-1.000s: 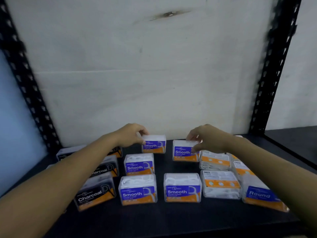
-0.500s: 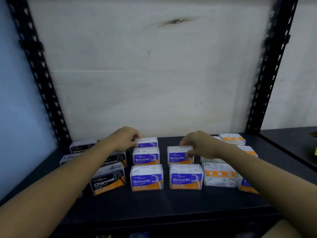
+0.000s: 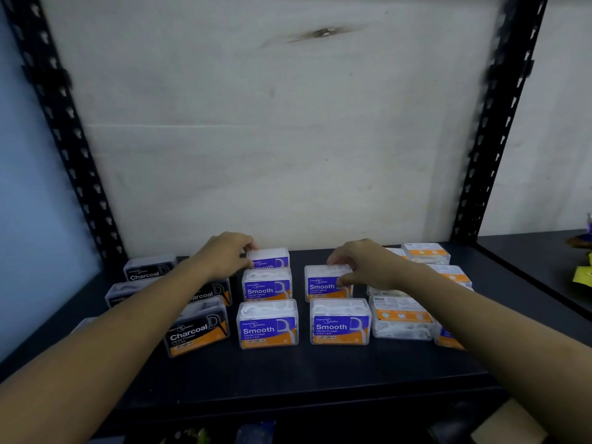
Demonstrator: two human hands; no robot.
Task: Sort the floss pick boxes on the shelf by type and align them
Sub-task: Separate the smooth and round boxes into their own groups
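Floss pick boxes stand on a black shelf (image 3: 288, 373). Black Charcoal boxes (image 3: 196, 331) form the left group. Blue Smooth boxes fill the middle in two columns: a left column of three and a right column of two. My left hand (image 3: 224, 256) grips the rearmost Smooth box (image 3: 270, 259) of the left column at its left side. My right hand (image 3: 362, 264) holds the rear Smooth box (image 3: 323, 283) of the right column by its top and right side. To the right lie white boxes with orange labels (image 3: 400, 318), partly hidden by my right forearm.
A white back panel (image 3: 272, 139) closes the shelf's rear. Black perforated uprights (image 3: 64, 123) stand at both back corners. A second dark shelf (image 3: 544, 261) with yellow items continues to the right. Bare shelf surface lies in front of the boxes.
Both hands have drawn their Smooth boxes toward me, closing the gaps so each sits right behind the box in front. The camera has tilted up slightly.
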